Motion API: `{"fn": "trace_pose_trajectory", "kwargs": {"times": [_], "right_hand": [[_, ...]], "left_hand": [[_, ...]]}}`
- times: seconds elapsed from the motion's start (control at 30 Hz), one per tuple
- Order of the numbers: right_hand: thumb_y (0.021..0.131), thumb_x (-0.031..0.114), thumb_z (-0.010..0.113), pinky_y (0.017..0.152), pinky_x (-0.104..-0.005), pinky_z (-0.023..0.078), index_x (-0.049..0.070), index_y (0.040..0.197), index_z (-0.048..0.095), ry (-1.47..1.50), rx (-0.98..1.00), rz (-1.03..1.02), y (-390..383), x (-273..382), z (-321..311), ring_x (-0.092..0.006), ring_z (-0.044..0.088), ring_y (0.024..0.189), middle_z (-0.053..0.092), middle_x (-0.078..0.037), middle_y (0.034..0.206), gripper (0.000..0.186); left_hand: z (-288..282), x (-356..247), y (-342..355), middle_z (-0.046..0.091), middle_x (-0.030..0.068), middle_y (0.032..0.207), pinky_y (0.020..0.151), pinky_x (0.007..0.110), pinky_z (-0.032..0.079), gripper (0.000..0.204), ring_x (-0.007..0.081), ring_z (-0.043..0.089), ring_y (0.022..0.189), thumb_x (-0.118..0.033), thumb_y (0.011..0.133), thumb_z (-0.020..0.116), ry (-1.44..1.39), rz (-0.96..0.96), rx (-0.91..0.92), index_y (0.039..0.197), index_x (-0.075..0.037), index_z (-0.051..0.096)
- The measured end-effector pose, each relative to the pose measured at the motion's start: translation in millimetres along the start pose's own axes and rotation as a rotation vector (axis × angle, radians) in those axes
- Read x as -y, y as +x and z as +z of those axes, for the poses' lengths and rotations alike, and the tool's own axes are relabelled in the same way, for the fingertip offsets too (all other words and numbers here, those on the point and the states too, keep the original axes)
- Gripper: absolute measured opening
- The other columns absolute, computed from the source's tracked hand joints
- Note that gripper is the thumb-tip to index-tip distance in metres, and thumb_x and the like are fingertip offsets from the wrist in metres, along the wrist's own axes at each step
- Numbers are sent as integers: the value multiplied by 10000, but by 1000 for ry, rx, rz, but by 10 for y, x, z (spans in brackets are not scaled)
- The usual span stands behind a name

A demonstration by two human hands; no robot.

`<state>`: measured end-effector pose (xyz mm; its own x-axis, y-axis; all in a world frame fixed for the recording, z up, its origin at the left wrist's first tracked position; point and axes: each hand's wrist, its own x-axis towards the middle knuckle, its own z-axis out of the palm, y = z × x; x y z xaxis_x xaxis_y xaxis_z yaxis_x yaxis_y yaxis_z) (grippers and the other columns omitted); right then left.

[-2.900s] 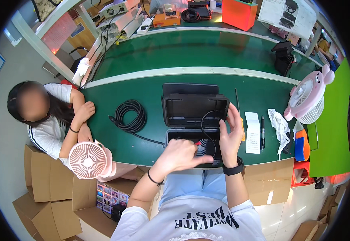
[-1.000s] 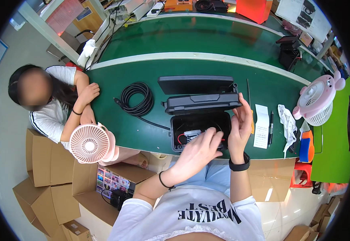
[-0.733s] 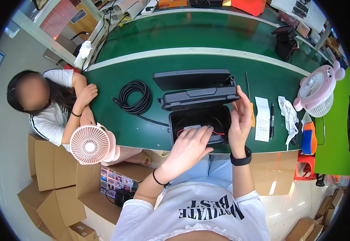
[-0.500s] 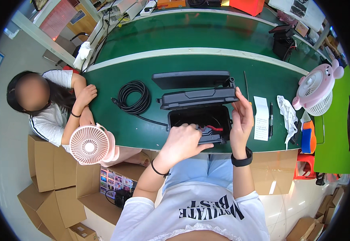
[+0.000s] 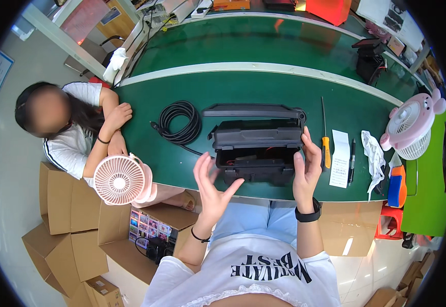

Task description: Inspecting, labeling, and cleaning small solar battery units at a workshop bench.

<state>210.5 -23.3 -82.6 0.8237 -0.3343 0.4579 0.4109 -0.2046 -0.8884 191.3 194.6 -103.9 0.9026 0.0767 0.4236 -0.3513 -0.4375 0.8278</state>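
Observation:
A black plastic case [image 5: 259, 174] lies near the front edge of the green table, its lid [image 5: 259, 134] raised partway. Inside it is dark, with a bit of red showing. Behind the lid runs a long black flap [image 5: 253, 110]. My left hand [image 5: 212, 189] is open beside the case's front left corner, fingers spread and holding nothing. My right hand [image 5: 307, 171] is at the case's right end, fingers stretched up along the lid's edge and thumb apart; whether it presses on the case I cannot tell. A coiled black cable [image 5: 179, 123] lies left of the case, its end running toward it.
Right of the case lie a yellow-handled screwdriver [image 5: 326, 152], a paper slip [image 5: 339, 158], a black pen [image 5: 352, 162] and a crumpled white cloth [image 5: 373, 161]. Pink fans [image 5: 409, 120] stand right and left. A co-worker's folded arms [image 5: 111, 128] rest at the table's left end.
My left hand has come out of the case and opened, moving left. The case has tipped so its front wall shows. My right hand has shifted slightly, and the screwdriver's yellow handle is now visible.

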Motion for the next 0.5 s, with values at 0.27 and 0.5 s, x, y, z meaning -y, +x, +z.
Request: {"fn": "trace_pose_trajectory", "kwargs": {"times": [0.27,0.5], "right_hand": [[791,136,820,1100,-406,412,59,1373,485,-160,111,35,-50,-111,-32,-313,492,1355,494,-186,1474,675],[763,107,839,1098,-407,415,59,1375,475,-166,75,51,-116,-196,-23,-329,523,1324,511,-230,1441,714]], "left_hand": [[125,84,165,451,173,1343,950,407,497,825,288,523,1193,-58,747,846,-125,-46,-23,1386,-53,324],[95,59,256,470,148,1299,882,381,524,568,293,536,1154,-73,759,831,-122,-29,-2,1227,-75,510]]}}
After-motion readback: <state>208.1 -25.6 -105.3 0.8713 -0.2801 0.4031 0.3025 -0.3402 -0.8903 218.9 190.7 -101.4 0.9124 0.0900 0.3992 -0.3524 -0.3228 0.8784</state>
